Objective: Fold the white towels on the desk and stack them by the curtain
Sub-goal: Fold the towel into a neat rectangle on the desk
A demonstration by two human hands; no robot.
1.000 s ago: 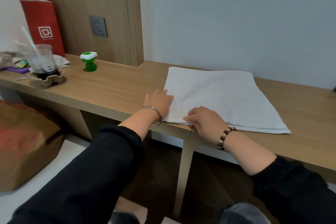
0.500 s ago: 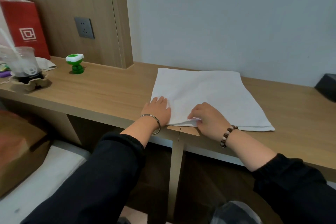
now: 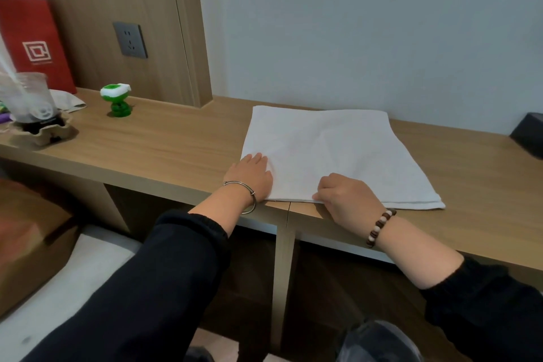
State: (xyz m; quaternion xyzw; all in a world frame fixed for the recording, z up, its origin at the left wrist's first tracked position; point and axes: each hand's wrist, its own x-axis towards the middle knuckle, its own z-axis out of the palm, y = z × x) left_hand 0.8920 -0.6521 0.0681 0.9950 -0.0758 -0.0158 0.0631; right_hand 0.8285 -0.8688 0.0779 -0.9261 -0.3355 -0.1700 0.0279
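Towel (image 3: pixel 332 150): white, laid flat on the desk (image 3: pixel 176 144).
Left hand (image 3: pixel 249 175): laid flat on the near left corner, fingers straight.
Right hand (image 3: pixel 345 195): curled up; the near edge is pinched.

Open desk (image 3: pixel 182 141) lies between towel (image 3: pixel 332 147) and green toy (image 3: pixel 117 100); black box (image 3: pixel 529 136) bounds right.

One towel (image 3: pixel 332 153), two hands (image 3: pixel 249 175) (image 3: pixel 348 197), one bag (image 3: pixel 32 41), one toy (image 3: pixel 117 100).
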